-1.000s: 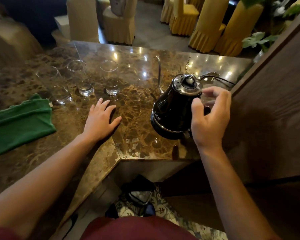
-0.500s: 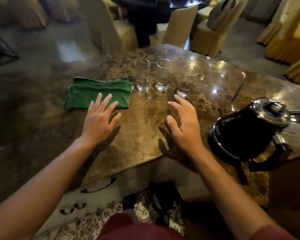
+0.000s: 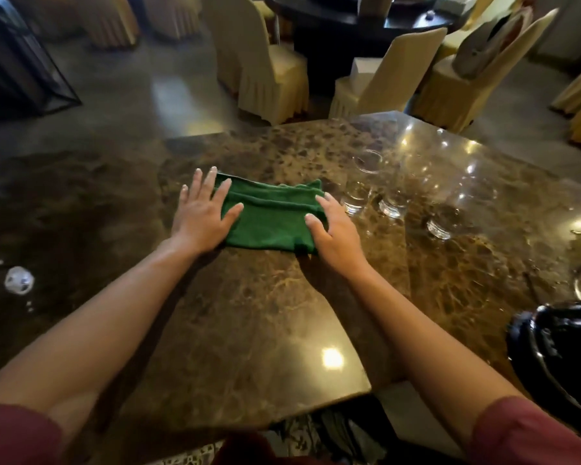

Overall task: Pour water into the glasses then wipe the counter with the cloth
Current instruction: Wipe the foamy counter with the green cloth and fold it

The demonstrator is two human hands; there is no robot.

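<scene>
The green cloth (image 3: 270,218) lies folded on the brown stone counter (image 3: 249,330), w/ a hand at each end. The left hand (image 3: 203,213) is flat and spread out on the cloth's left end, fingers reaching past its far edge. The right hand (image 3: 332,229) is flat on the right end, fingers loose, not gripping. Three glasses (image 3: 393,199) stand just right of the cloth, each w/ a bit of water. A black kettle (image 3: 560,350) sits near, far right

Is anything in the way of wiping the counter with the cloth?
Both hands, left and right, rest on the cloth. The near counter is bare; the glasses stand just right of it.
</scene>
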